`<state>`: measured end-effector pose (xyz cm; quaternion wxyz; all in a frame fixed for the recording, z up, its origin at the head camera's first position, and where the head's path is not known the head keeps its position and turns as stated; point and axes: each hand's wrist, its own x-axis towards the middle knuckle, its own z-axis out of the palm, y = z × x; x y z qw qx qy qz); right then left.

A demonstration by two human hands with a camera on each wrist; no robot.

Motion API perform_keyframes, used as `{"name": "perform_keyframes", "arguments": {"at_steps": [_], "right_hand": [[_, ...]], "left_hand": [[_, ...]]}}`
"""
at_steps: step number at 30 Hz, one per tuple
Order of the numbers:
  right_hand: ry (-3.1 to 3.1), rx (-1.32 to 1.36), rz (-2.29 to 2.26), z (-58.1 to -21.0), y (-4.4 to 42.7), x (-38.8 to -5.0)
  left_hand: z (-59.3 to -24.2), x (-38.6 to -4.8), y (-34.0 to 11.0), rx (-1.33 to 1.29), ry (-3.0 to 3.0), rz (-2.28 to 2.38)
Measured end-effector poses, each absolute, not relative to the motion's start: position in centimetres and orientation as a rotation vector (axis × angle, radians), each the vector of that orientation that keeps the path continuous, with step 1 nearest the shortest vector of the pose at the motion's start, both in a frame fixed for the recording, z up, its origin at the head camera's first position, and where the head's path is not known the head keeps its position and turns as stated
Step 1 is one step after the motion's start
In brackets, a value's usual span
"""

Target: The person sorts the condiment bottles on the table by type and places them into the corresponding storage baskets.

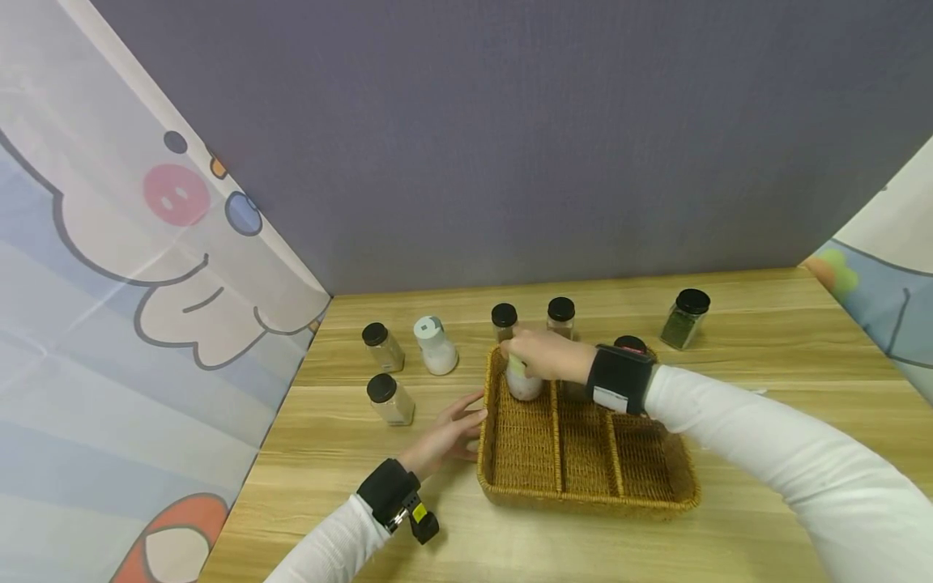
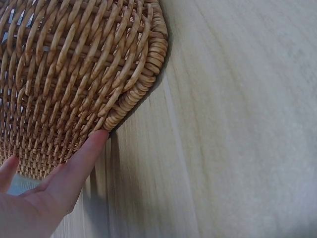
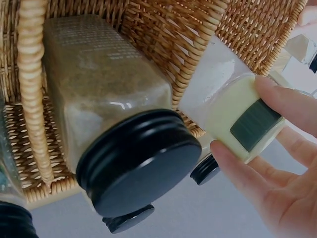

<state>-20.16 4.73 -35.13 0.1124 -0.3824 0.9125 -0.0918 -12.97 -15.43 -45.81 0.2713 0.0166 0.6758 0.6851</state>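
Observation:
My right hand pinches the pale green cap of a white-filled bottle that stands in the left compartment of the wicker basket. In the right wrist view, thumb and fingers of the right hand lie around the cap; beside it, past a divider, sits a black-lidded square jar in the middle compartment. The left hand touches the basket's left outer side, fingers extended. In the left wrist view, the fingertips of the left hand rest against the weave.
Left of the basket stand two black-lidded jars and a white-capped bottle. Behind it are two more black-lidded jars. A jar with green contents is at the right rear. Another dark-lidded jar sits in the right compartment.

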Motion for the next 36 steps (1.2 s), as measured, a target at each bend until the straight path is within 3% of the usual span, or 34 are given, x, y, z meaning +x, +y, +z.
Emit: {"name": "perform_keyframes", "arguments": {"at_steps": [36], "right_hand": [[2.665,-1.106,-0.223,-35.83,4.58,-20.20]], "left_hand": [[-45.65,-13.07,-15.31,0.006,1.797,1.851]]}}
